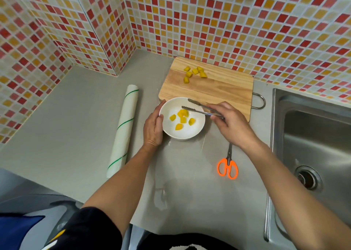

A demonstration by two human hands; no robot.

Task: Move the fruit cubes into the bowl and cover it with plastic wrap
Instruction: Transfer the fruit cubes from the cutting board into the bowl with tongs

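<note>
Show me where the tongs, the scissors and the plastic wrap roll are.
tongs (pixel 197 107): head view, on the lower arm over the bowl.
scissors (pixel 227 168): head view, on the orange handles.
plastic wrap roll (pixel 124 128): head view, on the middle of the roll.

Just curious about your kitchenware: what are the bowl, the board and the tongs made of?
The bowl looks like glazed white ceramic, smooth and glossy, though it could be melamine. The board is pale wood with visible grain. The tongs seem to be shiny grey metal, likely steel.
</note>
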